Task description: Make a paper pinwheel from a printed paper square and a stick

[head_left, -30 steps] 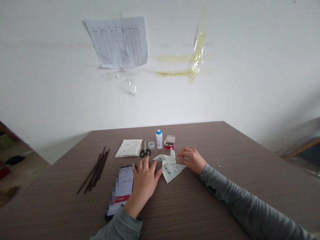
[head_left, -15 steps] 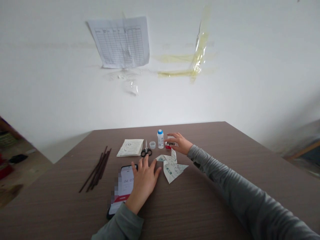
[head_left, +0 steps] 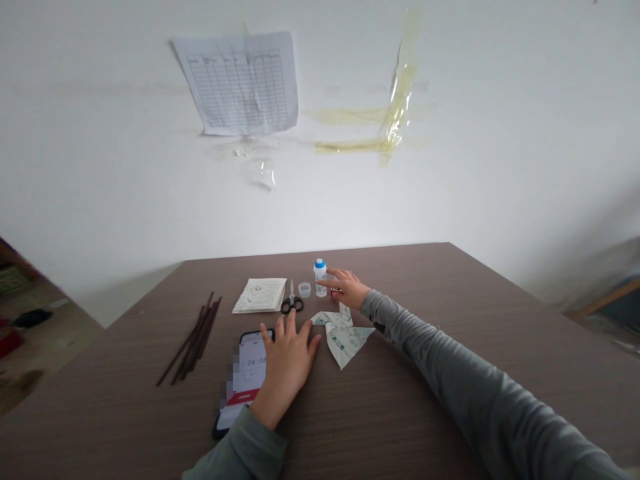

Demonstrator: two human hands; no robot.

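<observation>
Brown wood-grain tabletop fills the lower frame as I watch from my remote station — a person's right hand stretches toward the upper middle of the table, fingers open and loosely extended, pinching nothing I can see. It sits over a small red box, mostly hidden beneath the fingers and just beside a white bottle with a blue cap; I cannot tell whether the fingertips touch either one. The left hand lies palm down at lower centre, fingers spread, beside a phone showing large digits. Folded white paper rests between the hands, just off the left hand's fingertips. Nearby stand a clear plastic cap, black-handled scissors and a paper packet — dark brown sticks lie to the left. A ruled paper chart hangs on the wall at upper left of the frame.
</observation>
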